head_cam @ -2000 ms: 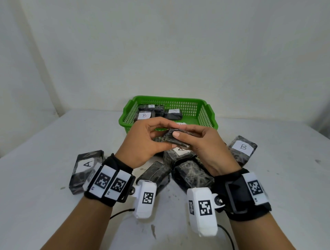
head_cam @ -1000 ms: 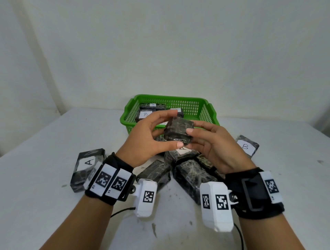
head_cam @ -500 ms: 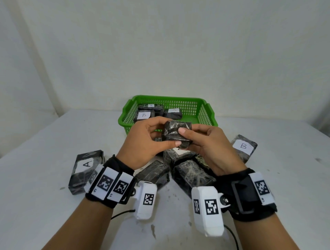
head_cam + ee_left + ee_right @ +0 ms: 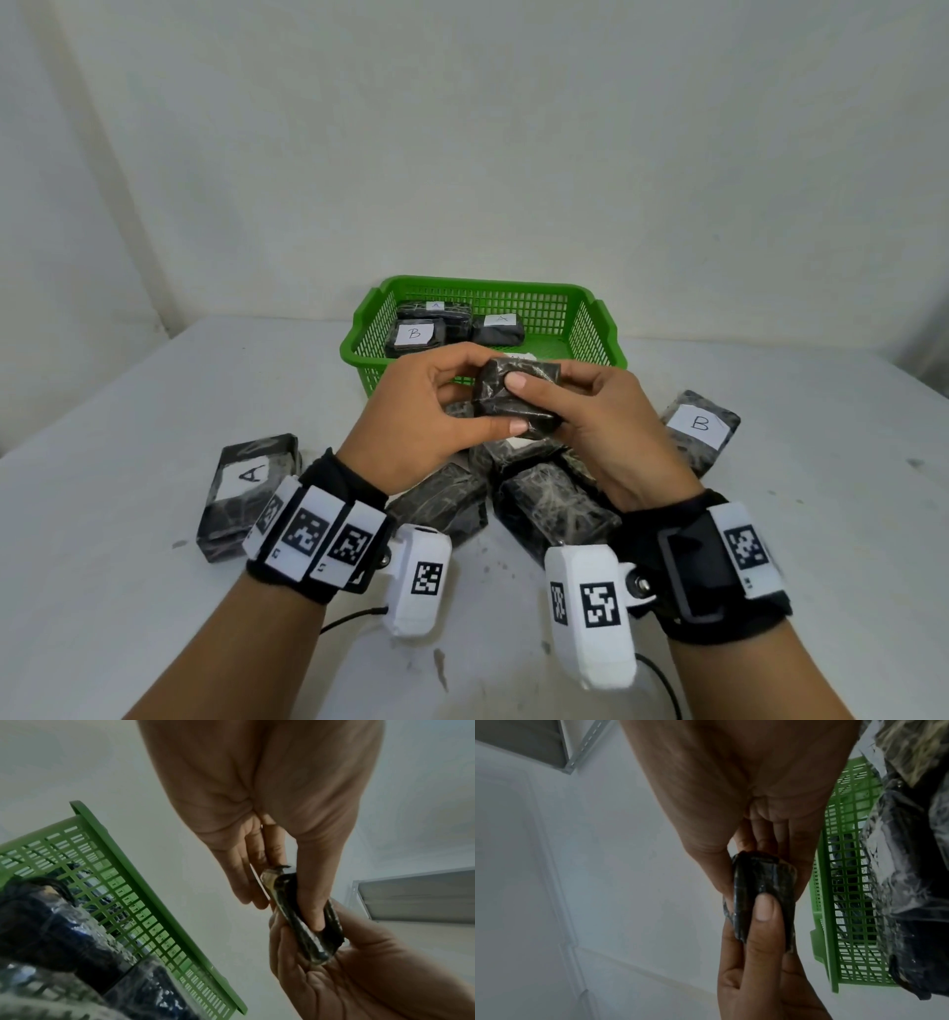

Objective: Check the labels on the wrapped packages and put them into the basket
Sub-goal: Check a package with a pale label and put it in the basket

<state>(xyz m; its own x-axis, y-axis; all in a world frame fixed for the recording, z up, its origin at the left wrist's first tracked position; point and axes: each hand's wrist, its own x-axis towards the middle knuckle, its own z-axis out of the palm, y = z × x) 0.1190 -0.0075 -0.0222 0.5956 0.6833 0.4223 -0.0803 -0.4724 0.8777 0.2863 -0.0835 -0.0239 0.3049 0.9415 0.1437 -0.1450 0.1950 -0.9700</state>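
Both hands hold one black film-wrapped package in the air just in front of the green basket. My left hand pinches its left end, thumb below and fingers above. The thumb of my right hand presses the near face, with the fingers curled behind. No label shows on the face turned to me. The left wrist view shows the package edge-on between both hands. In the right wrist view the package sits under the left thumb. Three labelled packages lie in the basket, one of them marked B.
On the white table lie a package marked A at the left, one marked B at the right, and unlabelled-side-up ones under my hands. The basket stands against the back wall. Cables trail near the front edge.
The hands turned the package from lying flat and thin to showing a broad dark face. They lifted it a little a second ago and have since brought it down slightly.
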